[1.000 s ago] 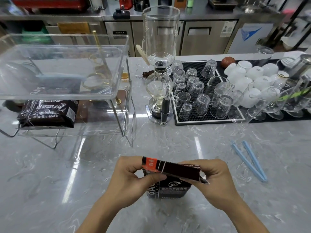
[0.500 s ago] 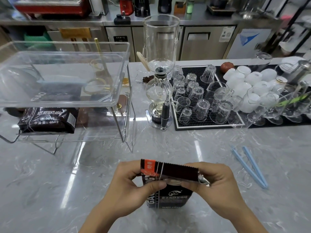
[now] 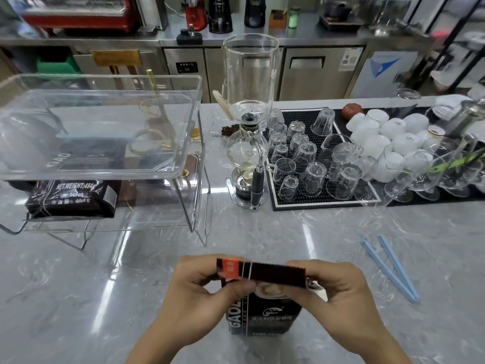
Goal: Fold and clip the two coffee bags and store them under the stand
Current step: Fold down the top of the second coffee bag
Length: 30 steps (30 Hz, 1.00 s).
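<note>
Both thumbs and curled fingers pinch the folded top of an upright black coffee bag (image 3: 265, 308) on the marble counter (image 3: 315, 232), left hand (image 3: 199, 290) and right hand (image 3: 338, 290) at either end. Second coffee bag (image 3: 72, 197) lies under the clear stand (image 3: 99, 122); blue clip (image 3: 391, 266) well right

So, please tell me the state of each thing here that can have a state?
Black coffee bag in the hands: upright, top folded over, not clipped.
Left hand: pinches the fold's left end.
Right hand: pinches the fold's right end.
Black coffee bag under the clear stand: lying flat, stored.
Light blue plastic clip: open, lying on the counter.
Clear plastic tray on the stand: upright.
Drinking glasses on the black mat: upside down.
</note>
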Available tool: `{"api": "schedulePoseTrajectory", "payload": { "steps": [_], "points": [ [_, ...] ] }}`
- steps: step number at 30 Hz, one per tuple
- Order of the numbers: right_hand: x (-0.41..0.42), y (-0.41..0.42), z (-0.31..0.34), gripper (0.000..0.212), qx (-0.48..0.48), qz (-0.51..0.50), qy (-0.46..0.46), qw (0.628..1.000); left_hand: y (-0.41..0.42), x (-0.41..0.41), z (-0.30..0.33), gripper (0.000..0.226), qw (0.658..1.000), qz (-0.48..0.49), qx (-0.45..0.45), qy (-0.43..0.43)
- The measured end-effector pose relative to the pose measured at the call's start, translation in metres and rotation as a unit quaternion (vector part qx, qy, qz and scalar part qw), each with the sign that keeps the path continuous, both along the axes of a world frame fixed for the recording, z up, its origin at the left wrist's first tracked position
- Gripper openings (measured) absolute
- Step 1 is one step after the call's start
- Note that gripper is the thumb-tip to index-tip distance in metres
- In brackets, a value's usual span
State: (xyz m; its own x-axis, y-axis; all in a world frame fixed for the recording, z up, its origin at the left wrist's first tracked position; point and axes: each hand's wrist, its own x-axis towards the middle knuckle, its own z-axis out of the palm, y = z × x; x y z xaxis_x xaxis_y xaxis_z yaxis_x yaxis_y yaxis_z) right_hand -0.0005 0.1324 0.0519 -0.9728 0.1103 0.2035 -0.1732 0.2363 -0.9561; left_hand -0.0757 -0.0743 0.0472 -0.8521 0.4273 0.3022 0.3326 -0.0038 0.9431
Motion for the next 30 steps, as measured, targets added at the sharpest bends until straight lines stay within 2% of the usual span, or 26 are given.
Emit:
{"api": "schedulePoseTrajectory", "payload": {
  "steps": [4,7,11,14,16,19,20,22,27,30],
  "points": [
    [-0.003,0.001,-0.001,0.036,-0.013,-0.023,0.015,1.000,0.000,-0.003,0.005,0.031,0.999,-0.027,0.017,-0.026],
    [-0.005,0.001,0.000,0.028,-0.031,-0.025,0.016,0.999,-0.002,-0.006,0.003,0.020,0.998,-0.036,0.007,-0.044],
    [-0.006,0.002,0.001,0.027,-0.049,-0.010,0.007,0.999,-0.002,-0.006,0.004,0.027,0.993,-0.056,0.027,-0.101],
    [-0.006,0.002,0.001,0.013,-0.085,-0.002,0.009,0.996,-0.003,-0.008,0.003,0.032,0.988,-0.066,0.048,-0.131],
    [-0.007,0.002,0.002,0.015,-0.111,0.006,0.007,0.994,-0.004,-0.008,0.000,0.041,0.988,-0.055,0.042,-0.138],
    [-0.008,0.005,-0.004,0.045,-0.092,0.017,0.014,0.995,-0.003,-0.008,-0.001,0.056,0.988,-0.041,0.042,-0.142],
    [-0.007,0.005,-0.006,0.046,-0.090,0.020,0.020,0.996,-0.003,-0.007,-0.001,0.057,0.989,-0.036,0.036,-0.136],
    [-0.007,0.005,-0.008,0.037,-0.091,0.024,0.035,0.995,-0.003,-0.008,0.000,0.054,0.993,-0.026,0.025,-0.115],
    [-0.006,0.005,-0.009,0.032,-0.051,0.028,0.048,0.997,-0.007,-0.009,0.005,0.022,0.997,-0.029,0.003,-0.066],
    [-0.003,0.010,-0.011,0.040,-0.034,0.055,0.047,0.997,-0.013,-0.011,0.005,0.033,0.996,-0.066,-0.008,-0.066]
  ]
}}
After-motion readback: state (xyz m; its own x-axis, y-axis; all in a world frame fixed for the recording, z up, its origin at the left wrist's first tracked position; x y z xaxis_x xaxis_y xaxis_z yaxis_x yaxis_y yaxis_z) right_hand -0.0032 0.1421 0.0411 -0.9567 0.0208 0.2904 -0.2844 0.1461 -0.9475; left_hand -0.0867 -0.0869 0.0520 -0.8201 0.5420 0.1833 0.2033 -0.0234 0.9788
